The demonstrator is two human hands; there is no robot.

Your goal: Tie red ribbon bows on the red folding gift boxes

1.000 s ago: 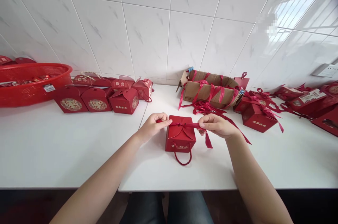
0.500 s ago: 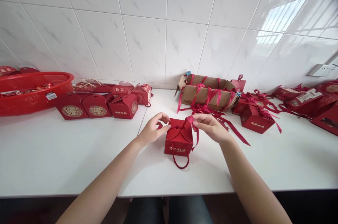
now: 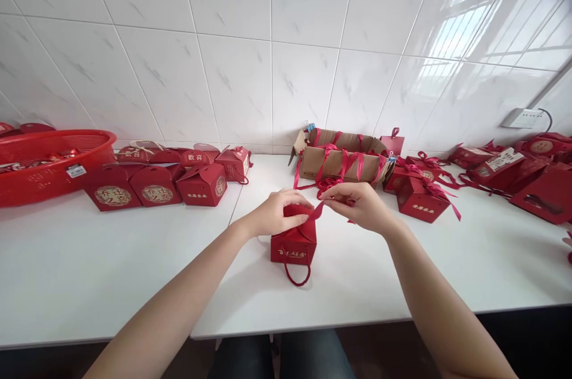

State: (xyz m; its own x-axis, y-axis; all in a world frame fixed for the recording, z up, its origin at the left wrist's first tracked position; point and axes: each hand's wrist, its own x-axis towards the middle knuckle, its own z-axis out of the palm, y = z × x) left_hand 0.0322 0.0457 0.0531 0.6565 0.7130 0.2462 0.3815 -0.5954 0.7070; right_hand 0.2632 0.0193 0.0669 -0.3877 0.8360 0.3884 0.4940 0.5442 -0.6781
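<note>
A small red gift box (image 3: 292, 249) with gold lettering stands upright before me near the table's front edge. Its dark red rope handle (image 3: 298, 281) hangs down in front. My left hand (image 3: 274, 213) is closed over the top of the box, thumb on the front flap and fingers behind. Between thumb and forefinger, my right hand (image 3: 360, 206) pinches a red ribbon (image 3: 317, 211), stretched from the box top up to the right. My left hand hides where the ribbon meets the lid.
Several red gift boxes (image 3: 203, 184) stand at left beside a red plastic basket (image 3: 96, 155). Behind my hands is a cardboard box (image 3: 342, 164) draped with ribbons. Ribbon-tied boxes (image 3: 422, 200) and more red boxes (image 3: 545, 191) lie at right on the white table (image 3: 134, 266).
My left hand has moved right, from the box's left edge over its top. My right hand now holds the ribbon taut instead of in a loop. The view has shifted slightly right.
</note>
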